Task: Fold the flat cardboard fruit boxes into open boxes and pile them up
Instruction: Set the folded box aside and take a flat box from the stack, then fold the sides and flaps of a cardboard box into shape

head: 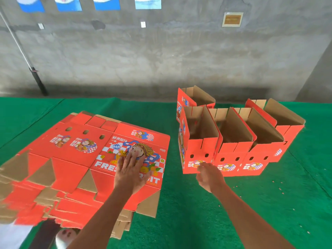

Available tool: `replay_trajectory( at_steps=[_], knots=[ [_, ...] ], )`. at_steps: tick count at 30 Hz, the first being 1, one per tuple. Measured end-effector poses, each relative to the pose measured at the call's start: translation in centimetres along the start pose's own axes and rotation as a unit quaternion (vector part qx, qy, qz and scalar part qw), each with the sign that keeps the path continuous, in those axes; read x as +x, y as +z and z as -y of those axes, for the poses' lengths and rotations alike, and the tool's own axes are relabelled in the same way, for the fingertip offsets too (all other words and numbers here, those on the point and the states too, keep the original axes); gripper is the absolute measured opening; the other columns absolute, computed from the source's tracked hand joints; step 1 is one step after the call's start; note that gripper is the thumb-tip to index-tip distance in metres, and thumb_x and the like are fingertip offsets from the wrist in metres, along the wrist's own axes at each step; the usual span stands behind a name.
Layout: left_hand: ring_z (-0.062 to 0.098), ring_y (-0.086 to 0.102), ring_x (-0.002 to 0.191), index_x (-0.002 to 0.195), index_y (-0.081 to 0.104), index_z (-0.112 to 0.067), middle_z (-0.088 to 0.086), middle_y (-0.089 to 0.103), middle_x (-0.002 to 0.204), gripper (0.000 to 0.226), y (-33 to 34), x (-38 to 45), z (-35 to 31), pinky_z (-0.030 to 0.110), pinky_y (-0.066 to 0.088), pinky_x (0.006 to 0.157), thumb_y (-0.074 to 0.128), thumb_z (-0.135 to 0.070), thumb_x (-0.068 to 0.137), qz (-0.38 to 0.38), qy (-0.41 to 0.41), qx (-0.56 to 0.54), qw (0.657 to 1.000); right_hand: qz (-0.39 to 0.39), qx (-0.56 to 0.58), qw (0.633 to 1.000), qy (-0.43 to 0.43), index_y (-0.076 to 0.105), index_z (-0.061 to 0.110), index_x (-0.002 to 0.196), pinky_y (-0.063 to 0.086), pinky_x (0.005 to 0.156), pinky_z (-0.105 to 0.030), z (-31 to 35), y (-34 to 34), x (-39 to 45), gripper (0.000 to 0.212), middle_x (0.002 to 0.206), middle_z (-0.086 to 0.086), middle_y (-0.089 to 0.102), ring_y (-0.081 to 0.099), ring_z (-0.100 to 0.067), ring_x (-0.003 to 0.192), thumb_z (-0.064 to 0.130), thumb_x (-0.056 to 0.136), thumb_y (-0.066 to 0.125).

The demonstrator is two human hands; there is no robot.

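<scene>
The left hand (132,169) presses flat on the top flat box (100,159) of the stack; the right hand (209,174), loosely curled, holds nothing beside the folded boxes (233,141). Lifting one-handed could drag lower sheets askew.

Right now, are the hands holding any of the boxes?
No, nothing is held. The left hand lies flat with straight fingers on the top flat box of the pile. The right hand hangs loosely curled just before a folded box.

Green felt surface (233,212) below; grey concrete wall (161,56) behind — blue posters (106,3), framed plaque (232,19), leaning pole (27,58).
</scene>
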State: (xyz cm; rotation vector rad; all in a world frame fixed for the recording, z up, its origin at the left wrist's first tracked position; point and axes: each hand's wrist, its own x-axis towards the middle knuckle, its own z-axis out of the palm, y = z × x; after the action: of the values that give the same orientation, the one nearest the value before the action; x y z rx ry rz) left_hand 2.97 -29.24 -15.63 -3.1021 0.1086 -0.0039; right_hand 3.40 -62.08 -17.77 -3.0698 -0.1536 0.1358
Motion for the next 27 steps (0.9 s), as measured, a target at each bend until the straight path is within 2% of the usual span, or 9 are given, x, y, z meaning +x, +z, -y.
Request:
replay_trajectory(
  at_steps=[2, 4, 8, 10, 14, 17, 20, 23, 27],
  knots=[
    [0.019, -0.004, 0.158, 0.159, 0.019, -0.035, -0.001, 0.006, 0.171, 0.076, -1.3, -0.4, 0.5, 0.051, -0.005, 0.126, 0.022, -0.077, 0.095, 0.002, -0.001, -0.041, 0.999, 0.016, 0.124, 0.992, 0.002, 0.067, 0.012, 0.124, 0.057, 0.078, -0.031, 3.7, -1.4, -1.8, 0.035, 0.124, -0.006, 0.07, 0.068, -0.012, 0.082, 0.032, 0.105, 0.046],
    [0.02, 0.011, 0.156, 0.149, 0.036, -0.032, -0.001, 0.025, 0.166, 0.061, -2.7, -1.5, 1.9, 0.056, 0.006, 0.125, 0.038, -0.064, 0.097, -0.035, -0.033, -0.078, 0.996, 0.037, 0.238, 0.971, -0.008, 0.065, 0.01, 0.129, 0.049, 0.055, -0.019, 7.6, -2.4, -3.7, 0.04, 0.121, -0.007, 0.073, 0.058, 0.0, 0.056, 0.039, 0.106, 0.048],
    [0.026, 0.012, 0.156, 0.152, 0.033, -0.028, 0.003, 0.024, 0.165, 0.068, -4.9, -4.5, 7.7, 0.062, 0.0, 0.122, 0.045, -0.062, 0.095, -0.055, -0.136, -0.095, 0.985, 0.151, 0.414, 0.897, 0.036, 0.046, -0.004, 0.144, 0.062, 0.071, -0.031, 14.5, -2.0, -7.2, 0.058, 0.12, -0.017, 0.068, 0.075, -0.022, 0.088, 0.036, 0.102, 0.058],
    [0.021, 0.014, 0.155, 0.152, 0.035, -0.032, -0.001, 0.026, 0.164, 0.073, -5.7, -6.3, 10.8, 0.057, 0.0, 0.124, 0.046, -0.065, 0.088, -0.078, -0.142, -0.141, 0.977, 0.203, 0.479, 0.85, 0.077, 0.039, 0.0, 0.147, 0.064, 0.074, -0.032, 16.5, -1.6, -8.8, 0.062, 0.113, -0.011, 0.065, 0.074, -0.022, 0.089, 0.024, 0.097, 0.067],
    [0.02, 0.017, 0.153, 0.15, 0.042, -0.033, -0.004, 0.028, 0.164, 0.096, -5.9, -10.0, 14.9, 0.045, 0.005, 0.126, 0.032, -0.081, 0.067, -0.077, -0.088, -0.16, 0.98, 0.144, 0.589, 0.783, 0.136, 0.035, 0.008, 0.154, 0.065, 0.076, -0.04, 18.3, -1.2, -10.6, 0.07, 0.103, -0.011, 0.065, 0.065, -0.017, 0.072, 0.005, 0.093, 0.069],
    [0.02, 0.018, 0.153, 0.154, 0.039, -0.03, -0.005, 0.027, 0.165, 0.091, -5.1, -11.5, 15.9, 0.044, 0.008, 0.126, 0.058, -0.077, 0.078, -0.076, -0.049, -0.143, 0.986, 0.068, 0.666, 0.732, 0.127, 0.043, 0.014, 0.148, 0.065, 0.072, -0.04, 18.1, -2.3, -11.3, 0.058, 0.089, -0.011, 0.064, 0.059, -0.015, 0.061, -0.002, 0.096, 0.062],
    [0.021, 0.035, 0.148, 0.151, 0.046, -0.023, -0.001, 0.038, 0.16, 0.067, -4.7, -11.9, 16.0, 0.042, 0.026, 0.123, 0.064, -0.052, 0.094, -0.118, -0.019, -0.16, 0.98, 0.004, 0.692, 0.718, 0.077, 0.054, 0.025, 0.134, 0.064, 0.073, -0.038, 16.2, -4.4, -11.9, 0.046, 0.087, -0.003, 0.068, 0.057, -0.013, 0.056, -0.003, 0.098, 0.058],
    [0.019, 0.05, 0.138, 0.144, 0.056, -0.02, -0.002, 0.052, 0.15, 0.058, -5.6, -12.3, 14.6, 0.043, 0.042, 0.114, 0.049, -0.056, 0.098, -0.152, 0.008, -0.163, 0.975, -0.032, 0.681, 0.73, 0.042, 0.053, 0.038, 0.129, 0.064, 0.074, -0.037, 13.7, -7.0, -12.7, 0.049, 0.081, 0.006, 0.066, 0.062, -0.01, 0.056, -0.001, 0.1, 0.055],
    [0.026, 0.069, 0.103, 0.128, 0.065, -0.019, 0.003, 0.07, 0.119, 0.037, -8.7, -13.1, 11.7, 0.037, 0.055, 0.089, 0.044, -0.04, 0.106, -0.186, 0.037, -0.159, 0.969, -0.083, 0.65, 0.755, 0.001, 0.058, 0.039, 0.13, 0.064, 0.069, -0.037, 10.1, -10.7, -15.1, 0.045, 0.098, 0.001, 0.073, 0.074, -0.016, 0.078, 0.004, 0.103, 0.053]
  ],
)
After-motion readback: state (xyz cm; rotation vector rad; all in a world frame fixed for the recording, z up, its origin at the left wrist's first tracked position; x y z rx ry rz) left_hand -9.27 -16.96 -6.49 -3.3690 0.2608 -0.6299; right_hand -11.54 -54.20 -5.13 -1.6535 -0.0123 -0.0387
